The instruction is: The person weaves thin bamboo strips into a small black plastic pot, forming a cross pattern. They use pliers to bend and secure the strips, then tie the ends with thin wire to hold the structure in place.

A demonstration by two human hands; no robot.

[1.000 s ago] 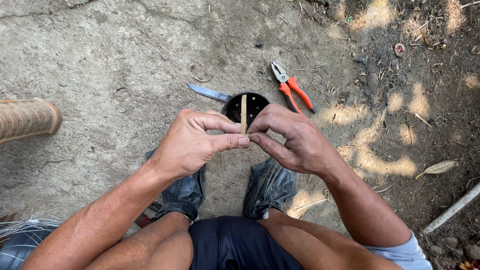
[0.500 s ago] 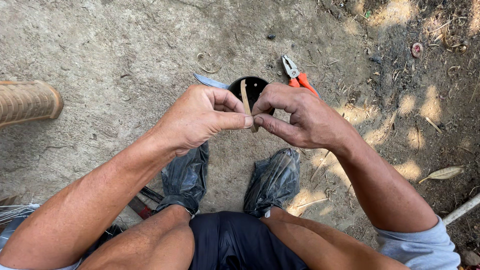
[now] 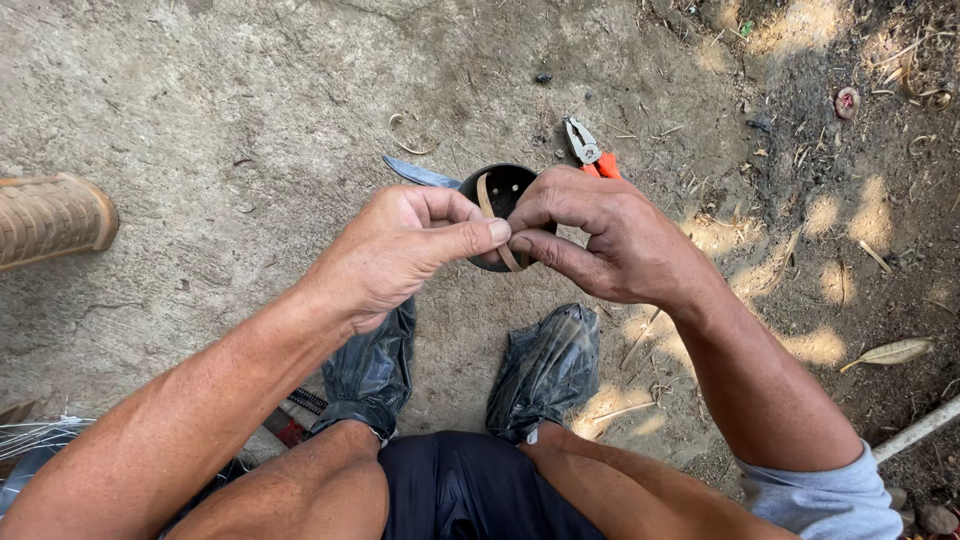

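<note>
My left hand [image 3: 405, 250] and my right hand [image 3: 600, 235] meet above the ground, both pinching a thin tan strip [image 3: 487, 200] that curves upward between the fingertips. Thumb and forefinger of each hand press on its lower part. Right behind the strip sits a small black round pot [image 3: 508, 185] on the dirt, partly covered by my fingers. My two feet in dark plastic-wrapped shoes [image 3: 545, 365] rest below the hands.
Orange-handled pliers [image 3: 590, 152] lie just beyond the pot, and a knife blade [image 3: 420, 172] pokes out at its left. A ribbed tan object [image 3: 50, 218] lies at the left edge. A white pipe [image 3: 915, 430] crosses the lower right. Dry leaves and twigs litter the right side.
The strip stood straight between my fingers before; now it is bent into a curve. My hands have drawn slightly closer to me, and the view has shifted a little.
</note>
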